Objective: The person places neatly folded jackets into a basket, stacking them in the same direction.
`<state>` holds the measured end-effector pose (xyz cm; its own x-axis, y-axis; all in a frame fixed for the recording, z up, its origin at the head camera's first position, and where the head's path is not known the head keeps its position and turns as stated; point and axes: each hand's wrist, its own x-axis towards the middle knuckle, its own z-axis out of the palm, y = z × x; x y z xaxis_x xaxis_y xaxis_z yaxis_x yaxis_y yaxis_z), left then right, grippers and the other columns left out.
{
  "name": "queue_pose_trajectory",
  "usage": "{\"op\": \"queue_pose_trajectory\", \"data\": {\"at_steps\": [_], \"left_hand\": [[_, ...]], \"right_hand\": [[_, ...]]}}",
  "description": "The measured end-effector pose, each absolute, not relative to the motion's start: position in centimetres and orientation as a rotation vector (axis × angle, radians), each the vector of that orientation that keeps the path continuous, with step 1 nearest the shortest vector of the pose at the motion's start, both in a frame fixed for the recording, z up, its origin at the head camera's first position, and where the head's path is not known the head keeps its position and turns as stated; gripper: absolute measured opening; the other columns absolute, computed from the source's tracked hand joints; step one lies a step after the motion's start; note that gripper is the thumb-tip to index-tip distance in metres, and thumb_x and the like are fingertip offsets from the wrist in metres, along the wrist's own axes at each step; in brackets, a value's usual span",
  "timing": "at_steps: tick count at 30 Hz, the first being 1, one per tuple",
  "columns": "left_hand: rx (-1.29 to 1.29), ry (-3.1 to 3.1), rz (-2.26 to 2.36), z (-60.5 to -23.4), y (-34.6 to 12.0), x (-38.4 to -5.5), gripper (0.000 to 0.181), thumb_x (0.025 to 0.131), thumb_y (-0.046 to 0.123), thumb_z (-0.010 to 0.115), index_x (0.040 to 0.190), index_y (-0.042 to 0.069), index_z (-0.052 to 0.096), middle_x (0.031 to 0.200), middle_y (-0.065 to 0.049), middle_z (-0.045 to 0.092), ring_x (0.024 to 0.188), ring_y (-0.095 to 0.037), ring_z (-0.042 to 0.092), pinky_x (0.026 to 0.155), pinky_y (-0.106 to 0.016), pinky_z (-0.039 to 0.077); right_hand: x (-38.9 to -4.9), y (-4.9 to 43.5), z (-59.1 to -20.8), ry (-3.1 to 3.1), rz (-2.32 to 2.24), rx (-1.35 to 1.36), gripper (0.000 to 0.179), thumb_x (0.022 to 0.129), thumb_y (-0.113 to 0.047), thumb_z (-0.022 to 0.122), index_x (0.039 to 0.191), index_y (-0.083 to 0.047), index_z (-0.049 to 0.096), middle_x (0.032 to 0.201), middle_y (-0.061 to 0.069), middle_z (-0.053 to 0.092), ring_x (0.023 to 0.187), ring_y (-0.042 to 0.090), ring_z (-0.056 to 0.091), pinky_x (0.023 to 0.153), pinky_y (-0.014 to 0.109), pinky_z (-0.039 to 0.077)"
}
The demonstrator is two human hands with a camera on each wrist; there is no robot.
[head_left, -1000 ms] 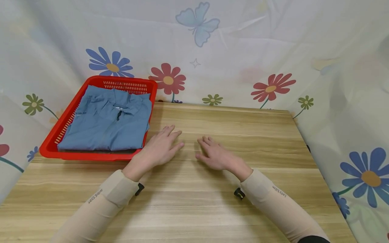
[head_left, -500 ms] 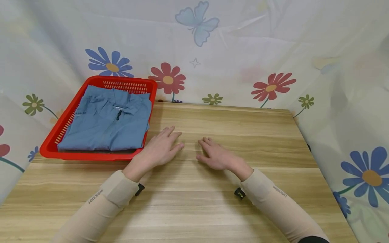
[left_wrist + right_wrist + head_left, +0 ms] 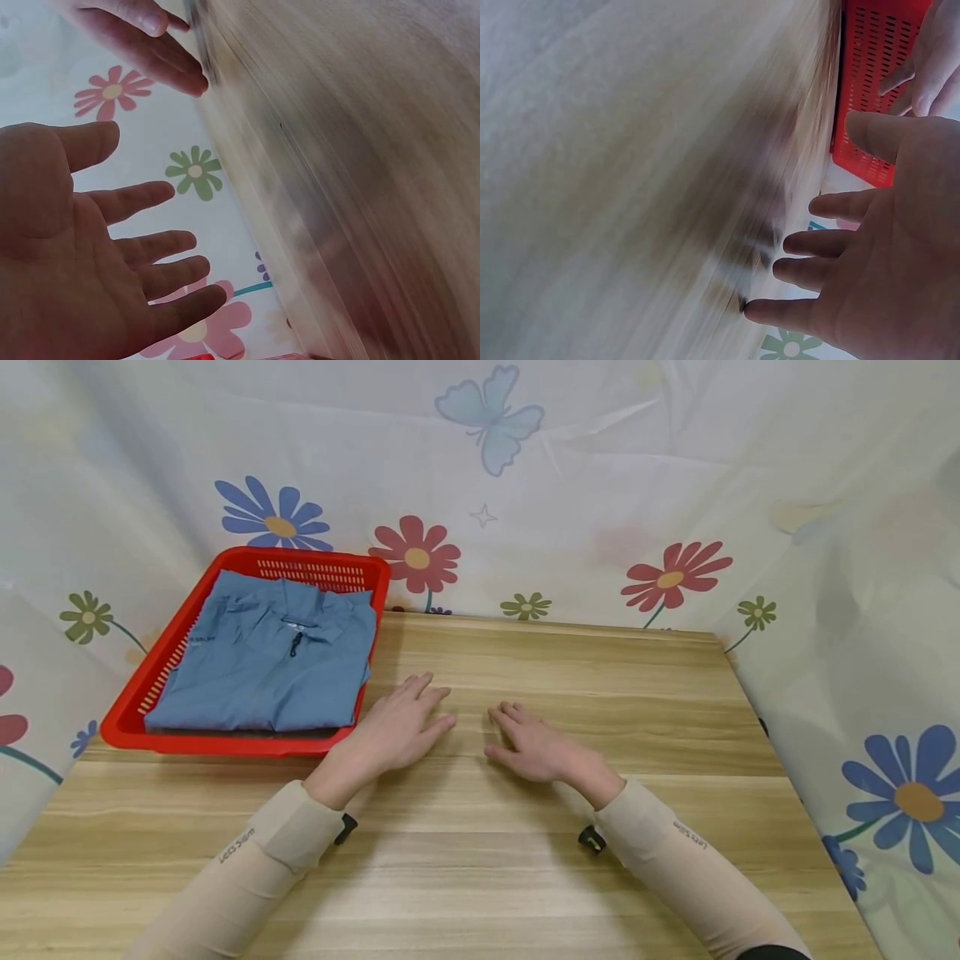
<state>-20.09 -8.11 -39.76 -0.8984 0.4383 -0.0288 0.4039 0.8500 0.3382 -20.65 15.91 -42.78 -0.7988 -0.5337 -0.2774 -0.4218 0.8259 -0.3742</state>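
Observation:
A folded blue garment [image 3: 262, 660] with a zipped collar lies in a red plastic basket [image 3: 225, 743] at the left of the wooden table. My left hand [image 3: 397, 727] is held just right of the basket's near right corner, palm down, fingers spread and holding nothing. Across a small gap is my right hand [image 3: 536, 747], its fingers straight and its palm toward the tabletop. In the left wrist view, the left palm [image 3: 67, 255] is bare with the fingers apart. The right wrist view likewise shows the right palm [image 3: 900, 240] with nothing in it.
The wooden table [image 3: 570, 668] runs back to a white flower-printed curtain [image 3: 585, 485], which also hangs along both sides. Small dark devices sit beneath the wrists, over beige sleeves [image 3: 675, 852].

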Motion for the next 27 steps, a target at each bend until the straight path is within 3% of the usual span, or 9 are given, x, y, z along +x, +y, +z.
{"op": "queue_pose_trajectory", "data": {"at_steps": [27], "left_hand": [[0.666, 2.892, 0.491, -39.80, -8.03, -20.25, 0.059, 0.098, 0.046, 0.048, 0.144, 0.009, 0.044, 0.153, -0.018, 0.026, 0.140, -0.037, 0.022, 0.108, -0.055, 0.027]], "right_hand": [[-20.50, 16.02, -42.61, 2.636, -0.416, -0.733, 0.070, 0.100, -0.047, 0.042, 0.153, -0.007, 0.021, 0.156, 0.020, 0.016, 0.144, 0.032, 0.011, 0.112, 0.050, 0.018]]}}
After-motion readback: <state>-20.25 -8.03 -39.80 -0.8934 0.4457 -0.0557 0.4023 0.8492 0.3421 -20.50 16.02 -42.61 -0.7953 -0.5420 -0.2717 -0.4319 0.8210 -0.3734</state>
